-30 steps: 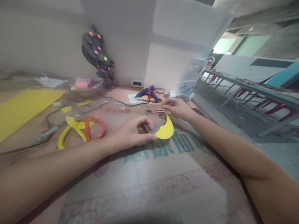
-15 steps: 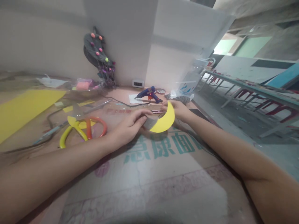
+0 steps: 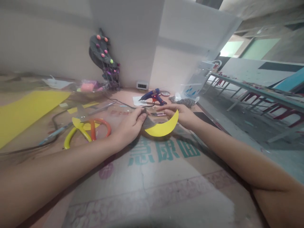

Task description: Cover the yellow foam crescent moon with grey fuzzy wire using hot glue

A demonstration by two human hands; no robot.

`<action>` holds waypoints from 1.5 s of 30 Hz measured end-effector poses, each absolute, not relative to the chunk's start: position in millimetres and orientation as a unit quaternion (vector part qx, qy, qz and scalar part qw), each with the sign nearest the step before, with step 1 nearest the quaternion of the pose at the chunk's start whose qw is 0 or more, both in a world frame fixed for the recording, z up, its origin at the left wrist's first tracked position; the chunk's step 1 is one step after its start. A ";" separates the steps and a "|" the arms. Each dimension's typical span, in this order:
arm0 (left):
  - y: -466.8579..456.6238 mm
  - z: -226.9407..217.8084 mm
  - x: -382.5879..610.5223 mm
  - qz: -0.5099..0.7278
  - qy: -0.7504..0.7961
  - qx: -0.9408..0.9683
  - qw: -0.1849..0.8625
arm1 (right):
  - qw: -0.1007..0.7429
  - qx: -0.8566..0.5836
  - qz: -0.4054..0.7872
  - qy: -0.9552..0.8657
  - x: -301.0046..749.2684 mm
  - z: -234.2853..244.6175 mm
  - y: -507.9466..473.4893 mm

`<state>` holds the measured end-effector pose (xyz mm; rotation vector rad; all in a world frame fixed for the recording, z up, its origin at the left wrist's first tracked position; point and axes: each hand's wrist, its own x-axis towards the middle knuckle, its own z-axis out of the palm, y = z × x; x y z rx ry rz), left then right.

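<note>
My left hand (image 3: 130, 125) is closed on the grey end of a crescent-shaped piece, its thumb pressed on top. The crescent (image 3: 163, 127) shows a bright yellow face curving right, with dark grey material at its left end. My right hand (image 3: 182, 114) is at the crescent's right tip, which overlaps it in view. Its index finger stretches left with the thumb apart below; whether it touches the piece I cannot tell. Just beyond the crescent, small thread snips (image 3: 158, 114) lie on the table.
A blue glue gun (image 3: 153, 96) stands behind my hands, near a small digital display (image 3: 142, 85). Scissors with yellow and orange handles (image 3: 95, 129) lie left, by a yellow sheet (image 3: 30, 110). A grey crescent decoration with coloured balls (image 3: 97, 52) is against the wall.
The crescent has turned, its right tip swinging lower and its yellow face lying more level. My left thumb has moved up onto the grey end. My right hand's fingers have stretched further left.
</note>
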<state>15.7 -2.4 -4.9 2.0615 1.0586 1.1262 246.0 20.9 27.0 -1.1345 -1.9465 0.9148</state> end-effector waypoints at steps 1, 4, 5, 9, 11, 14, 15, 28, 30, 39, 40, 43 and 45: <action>-1.2 -5.3 15.8 0.422 0.406 0.763 0.274 | 0.339 -0.428 0.396 -0.738 241.8 26.8 16.7; 0.7 -5.6 15.9 0.423 0.420 0.759 0.263 | 0.333 -0.378 0.515 -0.694 232.3 21.7 8.5; 0.7 -5.3 16.0 0.420 0.420 0.761 0.261 | 0.327 -0.366 0.544 -0.681 230.5 19.0 7.2; 0.0 -3.9 16.1 0.411 0.416 0.768 0.262 | 0.292 -0.382 0.576 -0.661 228.9 6.8 8.1; 0.1 -3.7 16.0 0.414 0.411 0.768 0.267 | 0.297 -0.400 0.572 -0.652 229.8 1.6 10.4; 0.5 -3.6 16.0 0.407 0.395 0.774 0.282 | 0.309 -0.403 0.584 -0.633 231.2 -4.5 13.8; 0.4 -3.6 16.2 0.400 0.389 0.778 0.289 | 0.314 -0.400 0.589 -0.628 231.6 -6.2 14.7; -2.4 -2.9 16.4 0.368 0.387 0.788 0.306 | 0.368 -0.378 0.598 -0.604 232.8 -16.6 19.3; -1.9 -3.6 16.4 0.370 0.382 0.790 0.306 | 0.364 -0.376 0.607 -0.598 232.6 -15.9 18.5; -2.8 -4.9 16.8 0.365 0.366 0.793 0.323 | 0.374 -0.393 0.592 -0.596 232.3 -10.3 14.2; -3.0 -5.1 17.0 0.365 0.364 0.794 0.324 | 0.376 -0.393 0.589 -0.598 232.3 -11.0 14.5; -2.9 -6.3 17.8 0.365 0.359 0.791 0.335 | 0.373 -0.391 0.589 -0.600 231.0 -13.4 14.8; -1.7 -7.7 18.1 0.368 0.358 0.785 0.348 | 0.372 -0.393 0.585 -0.605 228.9 -13.2 13.9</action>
